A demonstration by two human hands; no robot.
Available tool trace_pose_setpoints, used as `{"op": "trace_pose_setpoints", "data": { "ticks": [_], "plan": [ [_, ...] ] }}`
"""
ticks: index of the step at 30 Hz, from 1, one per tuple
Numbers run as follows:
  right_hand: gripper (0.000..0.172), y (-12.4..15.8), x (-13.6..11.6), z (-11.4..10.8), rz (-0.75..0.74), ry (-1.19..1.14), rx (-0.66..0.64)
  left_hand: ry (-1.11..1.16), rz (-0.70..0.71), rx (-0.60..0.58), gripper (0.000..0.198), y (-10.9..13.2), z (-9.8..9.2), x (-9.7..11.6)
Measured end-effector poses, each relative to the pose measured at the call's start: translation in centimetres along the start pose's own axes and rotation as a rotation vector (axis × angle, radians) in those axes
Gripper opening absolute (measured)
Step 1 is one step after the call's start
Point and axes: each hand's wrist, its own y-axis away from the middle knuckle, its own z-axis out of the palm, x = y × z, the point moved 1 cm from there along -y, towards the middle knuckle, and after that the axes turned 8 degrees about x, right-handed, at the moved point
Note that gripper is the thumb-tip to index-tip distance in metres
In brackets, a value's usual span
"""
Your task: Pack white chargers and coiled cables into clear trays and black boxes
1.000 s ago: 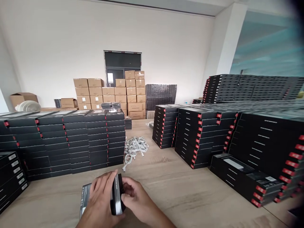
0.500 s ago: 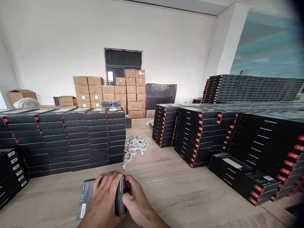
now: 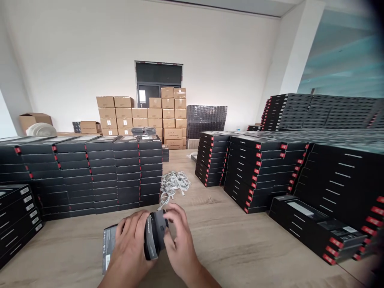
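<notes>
Fingers of our left hand (image 3: 130,245) wrap the black box (image 3: 152,240), propping it on edge on the wooden surface (image 3: 228,248) so our right hand (image 3: 180,246) can pinch its upper end flap. A flat labelled sleeve (image 3: 108,246) lies under the left hand, with white cables (image 3: 174,182) beyond.

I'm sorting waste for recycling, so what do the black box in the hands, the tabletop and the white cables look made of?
Black box: likely matte printed cardboard; its end flap bends. Tabletop: pale wood or wood-look laminate; grain lines show. White cables: probably smooth plastic sheathing, loosely coiled.
</notes>
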Motion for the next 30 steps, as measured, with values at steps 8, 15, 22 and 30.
{"op": "trace_pose_setpoints", "data": {
  "ticks": [8, 15, 22, 30],
  "plan": [
    [0.013, 0.5, -0.1, 1.3, 0.147, 0.035, -0.185, -0.133, 0.018, 0.074, 0.061, 0.5, 0.8, -0.3],
    [0.032, -2.2, 2.0, -1.1, 0.588, -0.555, 0.123, -0.199, -0.138, -0.101, 0.085, 0.6, 1.1, -1.8],
    [0.026, -3.2, 4.6, -3.5, 0.794, -0.397, 0.03, -0.316, -0.469, -0.392, 0.096, 1.7, 0.9, -5.8],
    [0.024, -2.4, 5.1, -3.0, 0.498, 0.119, -0.247, 0.546, -0.182, -0.546, 0.066, 1.4, 1.0, -1.3]
  ]
}}
